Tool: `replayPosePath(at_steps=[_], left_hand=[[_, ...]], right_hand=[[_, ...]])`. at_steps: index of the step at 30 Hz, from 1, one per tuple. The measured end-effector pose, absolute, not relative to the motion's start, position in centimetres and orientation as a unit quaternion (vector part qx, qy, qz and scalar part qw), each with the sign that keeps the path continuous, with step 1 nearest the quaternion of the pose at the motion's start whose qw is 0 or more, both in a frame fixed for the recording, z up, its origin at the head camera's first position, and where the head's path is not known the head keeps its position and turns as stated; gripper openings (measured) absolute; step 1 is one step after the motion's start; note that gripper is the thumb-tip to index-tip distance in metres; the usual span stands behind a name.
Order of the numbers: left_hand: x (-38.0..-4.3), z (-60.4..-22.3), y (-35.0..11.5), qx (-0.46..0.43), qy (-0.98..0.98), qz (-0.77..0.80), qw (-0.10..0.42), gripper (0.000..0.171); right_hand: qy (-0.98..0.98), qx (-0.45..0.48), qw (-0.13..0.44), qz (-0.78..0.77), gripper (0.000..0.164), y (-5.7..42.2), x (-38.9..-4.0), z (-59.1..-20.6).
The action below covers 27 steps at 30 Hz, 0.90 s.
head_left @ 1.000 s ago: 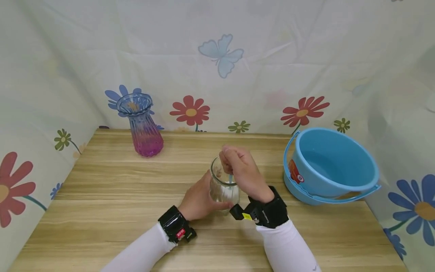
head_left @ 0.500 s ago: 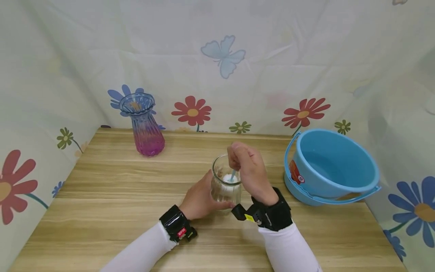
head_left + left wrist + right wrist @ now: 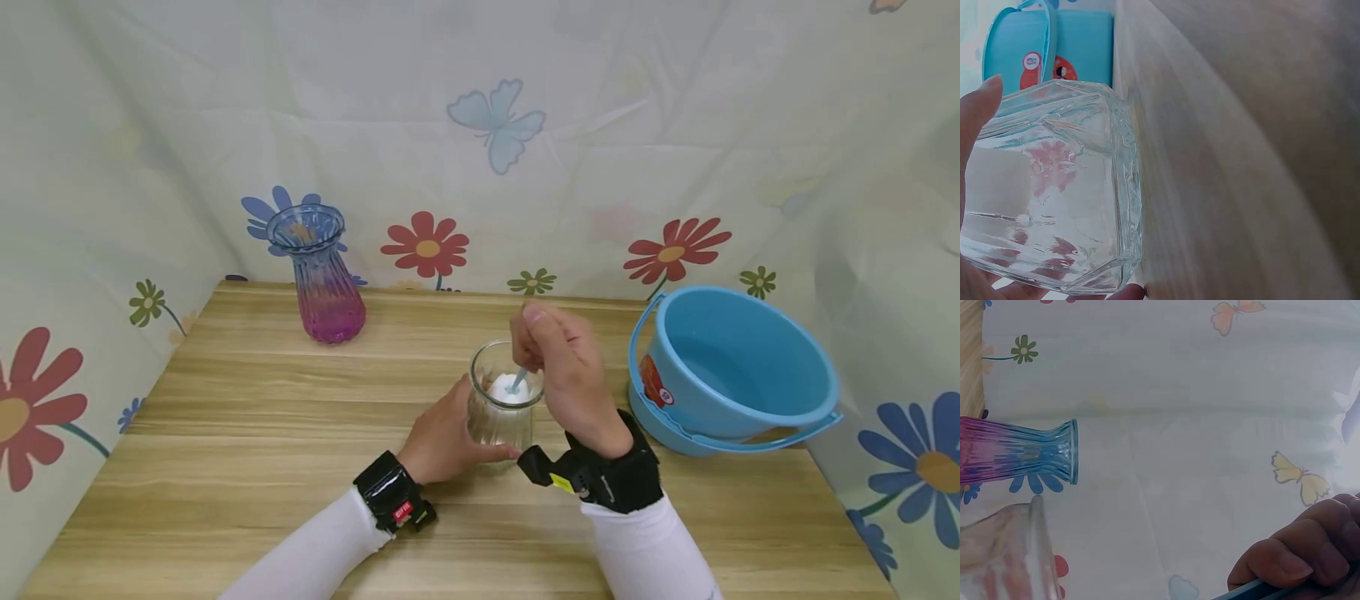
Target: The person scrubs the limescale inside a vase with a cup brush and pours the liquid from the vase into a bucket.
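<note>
My left hand [image 3: 442,442] grips the body of a clear glass vase [image 3: 498,429] that stands on the table, thumb at the near side. Close up in the left wrist view, the ribbed glass of this vase [image 3: 1054,181] has fingers along its lower edge. Over the vase mouth, my right hand [image 3: 562,358] pinches the thin blue handle [image 3: 519,379] of a sponge brush. The brush's rounded white head [image 3: 506,390] sits inside the vase, just under the rim. Curled fingers of my right hand [image 3: 1316,544] and the handle [image 3: 1250,592] appear at the right wrist view's lower corner.
A blue-to-pink fluted glass vase [image 3: 330,304] stands at the back left. To the right is a light blue bucket [image 3: 693,408] with its handle lowered. A flowered curtain [image 3: 360,150] rises behind the wooden table [image 3: 247,400] and along its sides.
My right hand has moved up and to the right, drawing the brush higher, so its white head now shows near the rim. The left hand keeps its grip on the clear vase.
</note>
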<state>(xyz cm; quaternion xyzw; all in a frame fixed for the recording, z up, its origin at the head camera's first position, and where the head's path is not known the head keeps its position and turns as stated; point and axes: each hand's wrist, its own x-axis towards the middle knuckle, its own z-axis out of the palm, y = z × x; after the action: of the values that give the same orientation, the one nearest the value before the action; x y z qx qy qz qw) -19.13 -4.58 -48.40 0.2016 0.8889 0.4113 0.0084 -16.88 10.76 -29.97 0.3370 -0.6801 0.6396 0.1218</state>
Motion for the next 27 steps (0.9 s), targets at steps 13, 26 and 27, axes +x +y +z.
replayPosePath(at_steps=[13, 26, 27], left_hand=[[-19.4, -48.6, -4.7, 0.206, 0.885, 0.417, 0.014, 0.111], [-19.5, -48.5, -4.8, 0.214, 0.886, 0.411, 0.008, 0.111], [-19.4, -48.5, -4.8, 0.214, 0.886, 0.412, 0.008, 0.110]], right_hand=[[-0.688, 0.318, 0.099, 0.645, 0.042, 10.4, -18.3, -32.5], [-0.698, 0.286, 0.076, 0.653, 0.044, 10.3, -19.4, -33.9], [-0.699, 0.283, 0.075, 0.653, 0.044, 10.3, -19.4, -34.0]])
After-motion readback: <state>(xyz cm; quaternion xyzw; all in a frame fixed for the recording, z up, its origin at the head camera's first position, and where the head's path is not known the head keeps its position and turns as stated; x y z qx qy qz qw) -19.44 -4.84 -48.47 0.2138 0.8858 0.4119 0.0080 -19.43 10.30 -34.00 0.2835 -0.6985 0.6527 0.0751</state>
